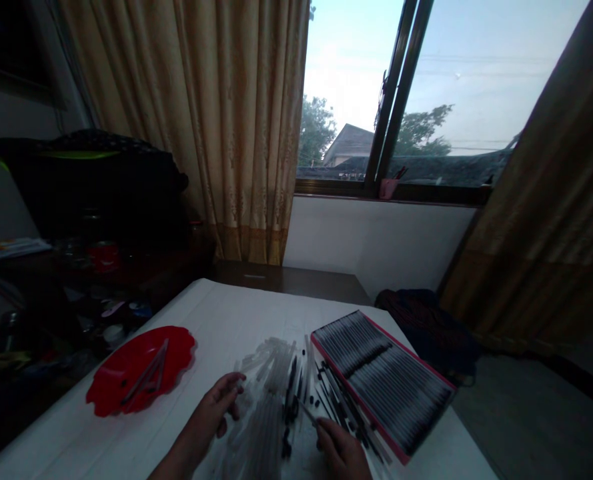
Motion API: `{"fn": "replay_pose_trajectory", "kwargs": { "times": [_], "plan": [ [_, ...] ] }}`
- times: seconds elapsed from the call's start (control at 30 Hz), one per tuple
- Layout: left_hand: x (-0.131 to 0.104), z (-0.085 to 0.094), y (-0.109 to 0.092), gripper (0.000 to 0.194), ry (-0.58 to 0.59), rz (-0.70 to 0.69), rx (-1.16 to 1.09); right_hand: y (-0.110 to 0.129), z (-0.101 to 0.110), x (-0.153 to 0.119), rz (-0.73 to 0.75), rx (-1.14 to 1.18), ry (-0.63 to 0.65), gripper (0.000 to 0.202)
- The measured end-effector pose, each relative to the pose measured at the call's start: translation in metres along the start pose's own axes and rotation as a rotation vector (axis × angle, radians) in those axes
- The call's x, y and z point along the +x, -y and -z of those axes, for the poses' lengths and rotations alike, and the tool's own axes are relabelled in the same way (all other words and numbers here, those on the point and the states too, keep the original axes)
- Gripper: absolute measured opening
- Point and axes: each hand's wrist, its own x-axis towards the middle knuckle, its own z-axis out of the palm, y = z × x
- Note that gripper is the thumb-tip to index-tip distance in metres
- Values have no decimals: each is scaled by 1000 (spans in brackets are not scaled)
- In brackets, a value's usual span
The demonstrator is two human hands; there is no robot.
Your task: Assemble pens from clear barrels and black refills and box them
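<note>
My right hand pinches a thin dark pen-like stick, which points up and left over the white table. Under and around it lie dark sticks and small black caps. My left hand has its fingers apart and slightly curled, with nothing seen in them. It is just left of a heap of clear plastic tubes. To the right, a pink-edged box holds close rows of pen-like sticks with clear bodies and dark ends.
A red scalloped dish with a few clear tubes stands on the left of the white table. Dark cloth lies beyond the table's right edge. A cluttered dark cabinet stands at left, and a window is behind.
</note>
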Motion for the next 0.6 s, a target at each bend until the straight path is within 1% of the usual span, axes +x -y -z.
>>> {"fn": "replay_pose_trajectory", "kwargs": {
  "times": [0.1,0.2,0.27,0.37,0.43,0.5,0.6],
  "plan": [
    [-7,-6,-1,51,25,-8,-9,-4,0,2,35,4,36,63],
    [-12,-13,-3,49,46,-3,-63,-2,0,2,86,-38,26,58],
    [-15,-19,-4,50,45,18,-117,6,-1,2,132,-50,34,55],
    [-17,-28,-5,59,38,48,-154,23,-4,0,236,-75,138,47],
    [-18,-35,-6,61,33,68,-149,34,-8,0,287,-105,178,41],
    [-19,-40,-6,57,22,79,-142,43,-13,1,315,-128,166,39],
    [-22,-46,-6,54,18,79,-143,48,-19,2,327,-145,145,39]
  ]
}}
